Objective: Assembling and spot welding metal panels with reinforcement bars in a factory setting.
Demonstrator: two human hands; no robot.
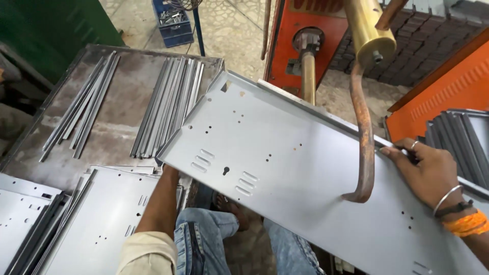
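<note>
A large grey sheet-metal panel [285, 168] with folded edges, slots and small holes lies tilted across my lap. My right hand [425, 170] grips its far right edge, fingers curled over the fold. My left forearm [160, 201] reaches under the panel's near left corner; that hand is hidden beneath the sheet. A rusty curved electrode arm [362, 137] hangs from a brass cylinder [371, 35] and its tip rests on the panel's middle.
A steel table [122, 107] on the left carries two bundles of thin metal strips [170, 104]. Stacked grey panels [97, 219] sit at lower left. An orange machine [310, 40] stands behind, more dark strips [458, 137] at right, a blue crate [173, 23] on the floor.
</note>
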